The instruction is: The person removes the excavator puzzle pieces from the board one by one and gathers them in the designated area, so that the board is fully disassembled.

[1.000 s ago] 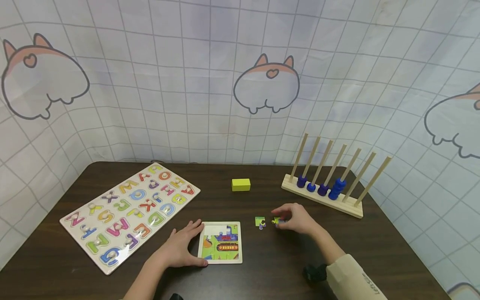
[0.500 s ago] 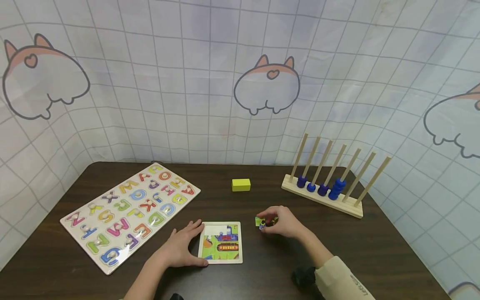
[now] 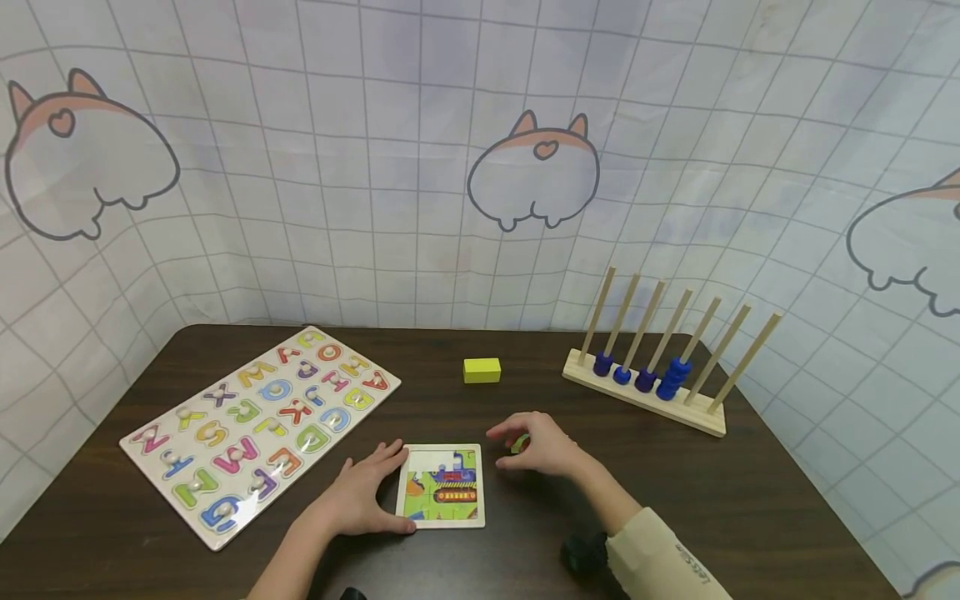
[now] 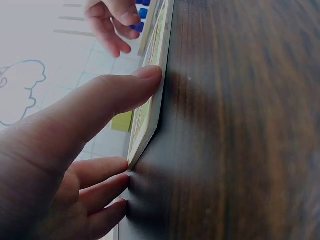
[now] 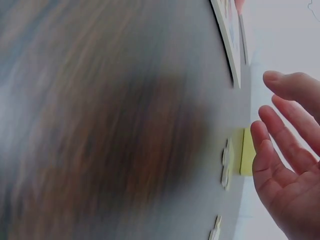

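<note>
A small square jigsaw puzzle (image 3: 442, 504) in a white-edged tray shows a colourful vehicle picture; the upper left part is pale, bare tray. My left hand (image 3: 358, 492) holds its left side, with the thumb at the near corner and fingertips at the far corner. Just right of the tray, my right hand (image 3: 543, 448) hovers over the table, fingers spread and nothing between them. Under it, a green jigsaw piece (image 3: 520, 443) shows partly between thumb and fingers. In the right wrist view, one loose piece (image 5: 227, 164) and another piece (image 5: 215, 229) lie flat on the table.
An alphabet peg board (image 3: 258, 425) lies at the left. A yellow block (image 3: 482, 371) stands behind the puzzle. At the back right is a wooden peg rack (image 3: 645, 396) with blue and purple beads. A patterned curtain (image 3: 375, 208) closes off the table's back.
My right hand has moved left across the loose pieces towards the puzzle, and its fingers have spread. The left hand and puzzle have stayed in place.
</note>
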### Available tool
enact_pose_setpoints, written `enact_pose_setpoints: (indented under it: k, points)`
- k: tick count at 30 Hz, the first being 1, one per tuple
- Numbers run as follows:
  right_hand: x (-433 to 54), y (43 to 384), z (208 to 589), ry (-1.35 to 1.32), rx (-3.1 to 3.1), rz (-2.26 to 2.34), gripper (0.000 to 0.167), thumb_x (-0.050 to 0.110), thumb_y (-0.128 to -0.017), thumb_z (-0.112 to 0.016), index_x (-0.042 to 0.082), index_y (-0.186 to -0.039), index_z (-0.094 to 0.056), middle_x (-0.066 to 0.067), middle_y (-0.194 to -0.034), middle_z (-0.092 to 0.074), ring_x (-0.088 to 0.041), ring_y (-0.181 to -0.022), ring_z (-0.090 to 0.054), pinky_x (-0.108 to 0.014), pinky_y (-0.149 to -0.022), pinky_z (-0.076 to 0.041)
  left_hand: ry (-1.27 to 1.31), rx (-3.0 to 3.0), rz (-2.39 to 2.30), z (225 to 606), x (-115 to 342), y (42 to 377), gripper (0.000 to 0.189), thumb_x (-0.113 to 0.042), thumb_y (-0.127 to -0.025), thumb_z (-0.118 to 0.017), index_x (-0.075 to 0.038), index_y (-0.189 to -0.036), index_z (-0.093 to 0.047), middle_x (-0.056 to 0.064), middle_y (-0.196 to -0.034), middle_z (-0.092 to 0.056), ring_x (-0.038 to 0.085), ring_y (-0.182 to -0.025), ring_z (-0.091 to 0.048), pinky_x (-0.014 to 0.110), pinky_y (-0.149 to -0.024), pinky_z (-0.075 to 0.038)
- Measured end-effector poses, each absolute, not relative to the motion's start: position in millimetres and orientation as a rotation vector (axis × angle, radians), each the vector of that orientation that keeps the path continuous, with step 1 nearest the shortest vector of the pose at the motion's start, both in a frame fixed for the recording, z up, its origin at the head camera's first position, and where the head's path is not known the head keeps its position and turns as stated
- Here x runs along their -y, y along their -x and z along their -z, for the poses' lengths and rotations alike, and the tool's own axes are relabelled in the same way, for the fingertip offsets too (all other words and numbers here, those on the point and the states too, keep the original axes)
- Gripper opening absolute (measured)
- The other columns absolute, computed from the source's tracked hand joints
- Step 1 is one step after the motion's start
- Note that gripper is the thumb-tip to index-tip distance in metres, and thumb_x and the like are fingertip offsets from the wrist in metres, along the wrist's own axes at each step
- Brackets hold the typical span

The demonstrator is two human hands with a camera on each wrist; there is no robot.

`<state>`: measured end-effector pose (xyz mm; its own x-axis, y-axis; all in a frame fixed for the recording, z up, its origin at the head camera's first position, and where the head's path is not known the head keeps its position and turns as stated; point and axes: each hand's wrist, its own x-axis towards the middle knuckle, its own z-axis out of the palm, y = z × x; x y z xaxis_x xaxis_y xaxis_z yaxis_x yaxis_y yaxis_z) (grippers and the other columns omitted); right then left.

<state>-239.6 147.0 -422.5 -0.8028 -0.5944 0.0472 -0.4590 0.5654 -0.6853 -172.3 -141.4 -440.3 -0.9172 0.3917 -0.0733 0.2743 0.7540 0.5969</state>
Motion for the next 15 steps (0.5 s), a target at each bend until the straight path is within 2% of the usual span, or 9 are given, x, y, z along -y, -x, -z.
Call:
enact_pose_setpoints:
  k: [6, 15]
  points:
    - [-134, 239, 421, 0.920, -2.579, 1.061, 0.033, 0.014, -0.075, -0.076, 0.005, -0.106, -0.067, -0.005, -0.102, -0.065, -0.020, -0.086, -0.057, -0.032, -0.069, -0.051, -0.517, -2.762, -0.890, 440, 141, 172, 0.100, -0.048, -0.058, -0.082, -0.001, -0.136, -0.042, 0.016, -0.144, -0.032, 0.037, -0.134, -0.022, 0.068, -0.098, -0.008]
    - [-122, 240, 424, 0.978, -2.587, 0.987, 0.036, 0.018, -0.073, -0.077, 0.006, -0.106, -0.068, -0.004, -0.101, -0.065, -0.020, -0.088, -0.057, -0.024, -0.069, -0.048, -0.521, -2.769, -0.886, 440, 140, 172, 0.101, -0.048, -0.058, -0.082, -0.001, -0.136, -0.041, 0.016, -0.144, -0.033, 0.039, -0.133, -0.023, 0.069, -0.097, -0.009]
